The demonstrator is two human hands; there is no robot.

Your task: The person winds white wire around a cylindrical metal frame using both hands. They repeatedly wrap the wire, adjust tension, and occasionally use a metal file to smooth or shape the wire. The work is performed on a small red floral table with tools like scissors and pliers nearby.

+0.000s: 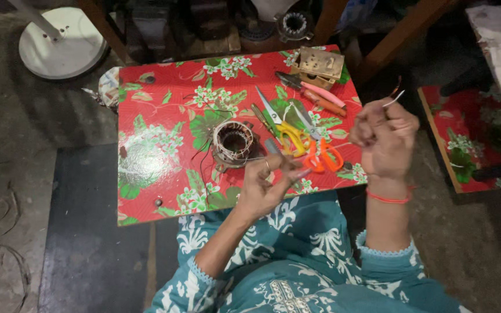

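1. Pinching a thin pale wire (394, 98) between closed fingers, the right hand (385, 138) is raised above the right edge of the low table (158, 116), which has a red floral cover.
2. The left hand (268, 182) is curled shut at the table's near edge; what it grips cannot be told.
3. A wound motor stator (233, 142) sits on the table just left of the left hand.
4. Yellow-handled scissors (282, 124) and orange-handled scissors (320, 148) lie between the hands.
5. A small brass box (320, 65) stands at the far edge.

Glossy red floral oilcloth (163, 116); copper-wound metal stator (233, 142); plastic-handled scissors (288, 130).
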